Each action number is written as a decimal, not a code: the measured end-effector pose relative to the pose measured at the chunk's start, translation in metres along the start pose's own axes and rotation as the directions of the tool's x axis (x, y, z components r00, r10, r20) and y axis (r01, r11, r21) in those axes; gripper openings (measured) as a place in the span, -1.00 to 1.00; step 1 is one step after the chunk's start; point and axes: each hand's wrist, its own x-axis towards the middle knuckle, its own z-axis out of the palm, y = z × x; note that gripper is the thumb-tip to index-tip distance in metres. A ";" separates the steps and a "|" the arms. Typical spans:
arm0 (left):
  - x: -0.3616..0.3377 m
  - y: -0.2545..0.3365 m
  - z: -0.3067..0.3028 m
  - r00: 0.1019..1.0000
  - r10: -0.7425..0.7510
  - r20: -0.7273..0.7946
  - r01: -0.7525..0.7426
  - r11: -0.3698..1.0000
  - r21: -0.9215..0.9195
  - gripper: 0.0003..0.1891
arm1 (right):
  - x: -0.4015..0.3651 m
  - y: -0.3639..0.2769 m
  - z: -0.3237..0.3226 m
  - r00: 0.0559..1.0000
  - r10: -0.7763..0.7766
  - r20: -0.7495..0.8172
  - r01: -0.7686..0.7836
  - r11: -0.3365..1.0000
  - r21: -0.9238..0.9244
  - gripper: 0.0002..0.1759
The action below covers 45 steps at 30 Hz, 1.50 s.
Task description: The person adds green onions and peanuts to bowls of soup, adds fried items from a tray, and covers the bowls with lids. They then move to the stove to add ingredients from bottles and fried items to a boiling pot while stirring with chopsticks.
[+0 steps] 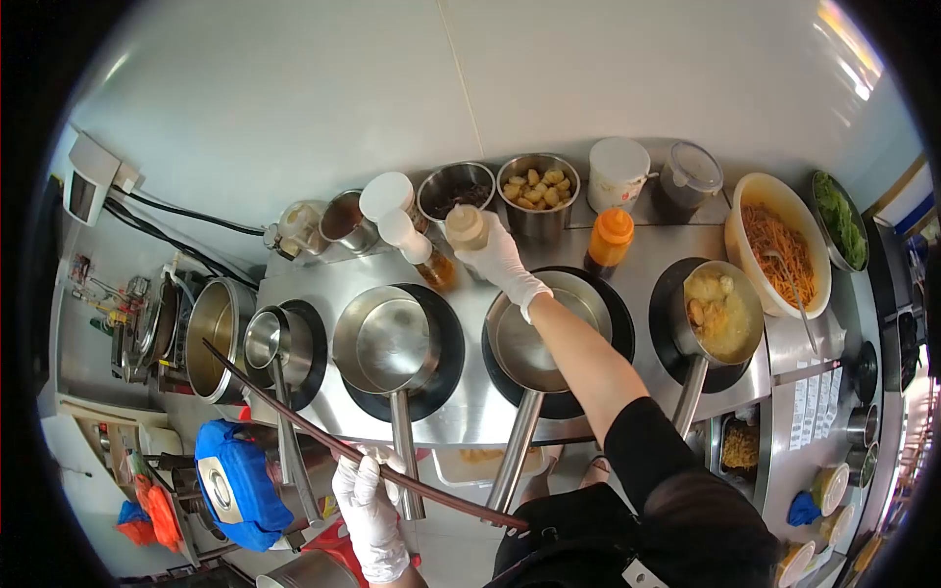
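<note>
My right hand [498,260], in a white glove, is closed around a squeeze bottle [466,226] with a pale cap, behind an empty steel saucepan [549,338]. My left hand [368,495], also gloved, is low in front of the counter. Its fingers are bent beside a long dark brown strip [431,492] that crosses the view; whether they grip it is unclear. Another saucepan [385,338] stands left of the middle. On the right, a pan [723,312] holds yellowish liquid with chunks. An orange-capped bottle [609,240] stands behind the pans.
Along the wall are a bowl of potato-like chunks [536,189], a white-lidded tub [619,167] and a shaker bottle [417,245]. A large bowl of orange shreds [779,250] stands right. At left are a deep pot [221,338] and a ladle [279,377].
</note>
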 end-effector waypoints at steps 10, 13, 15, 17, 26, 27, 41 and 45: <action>0.019 -0.001 0.062 0.968 0.008 0.250 0.019 0.995 -0.103 -0.83 | -0.122 -0.135 -0.242 0.978 -0.200 -0.060 0.203 0.847 0.492 -0.18; 0.012 0.003 0.085 0.963 -0.027 0.266 0.037 0.999 -0.035 -0.84 | -0.170 -0.144 -0.338 0.997 -0.027 -0.074 -0.001 0.936 -0.353 -0.38; 0.020 -0.012 0.087 0.949 0.008 0.316 -0.012 1.000 0.009 -0.84 | -0.198 -0.145 -0.377 0.997 0.045 -0.057 -0.072 0.625 -0.778 -0.37; 0.019 -0.013 0.098 0.932 0.017 0.363 -0.024 1.000 0.015 -0.84 | -0.227 -0.108 -0.419 0.998 0.064 0.006 0.000 0.095 -0.995 -0.45; 0.007 -0.024 0.141 0.888 -0.080 0.452 0.092 0.996 -0.004 -0.86 | -0.270 -0.024 -0.465 0.984 0.147 0.097 0.160 -0.515 -0.842 -0.88; 0.004 -0.024 0.145 0.887 -0.085 0.453 0.090 0.996 0.011 -0.86 | -0.266 -0.024 -0.465 0.988 0.129 0.086 0.145 -0.575 -0.805 -0.87; 0.014 -0.023 0.135 0.895 -0.081 0.439 0.058 0.996 0.066 -0.84 | -0.254 -0.073 -0.473 0.961 0.222 -0.166 -0.238 0.351 -0.906 -0.34; 0.025 -0.025 0.114 0.907 -0.088 0.411 0.071 0.996 0.055 -0.85 | -0.208 -0.092 -0.392 0.997 -0.041 -0.067 0.008 0.906 -0.423 -0.20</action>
